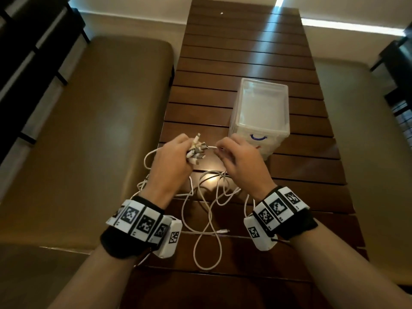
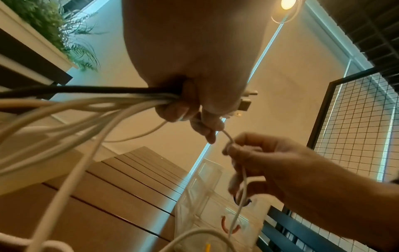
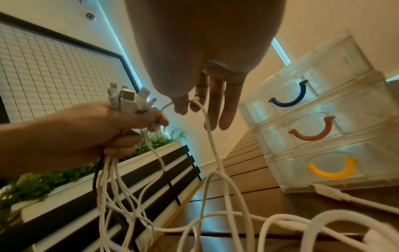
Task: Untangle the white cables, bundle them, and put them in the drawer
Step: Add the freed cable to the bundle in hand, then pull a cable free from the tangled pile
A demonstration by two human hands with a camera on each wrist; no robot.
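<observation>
My left hand [image 1: 176, 156] grips a bunch of white cable ends, their plugs [image 1: 197, 149] sticking out of the fist; the plugs [image 3: 127, 100] stand above my left hand [image 3: 121, 126] in the right wrist view. My right hand [image 1: 234, 152] pinches one white cable [image 1: 211, 147] between thumb and forefinger just right of the bunch, its other fingers straight. The white cables [image 1: 207, 210] hang down in tangled loops onto the wooden table [image 1: 245, 52]. A clear plastic drawer unit [image 1: 260, 114] stands behind my right hand, its drawers [image 3: 319, 136] closed.
The slatted table runs away from me, with tan cushioned benches [image 1: 100, 130] on both sides. The drawers carry blue [image 3: 289, 97], red [image 3: 311, 131] and yellow [image 3: 332, 168] handles. One loose plug [image 1: 223, 231] lies on the table between my wrists. A planter [image 3: 64, 179] sits at the left.
</observation>
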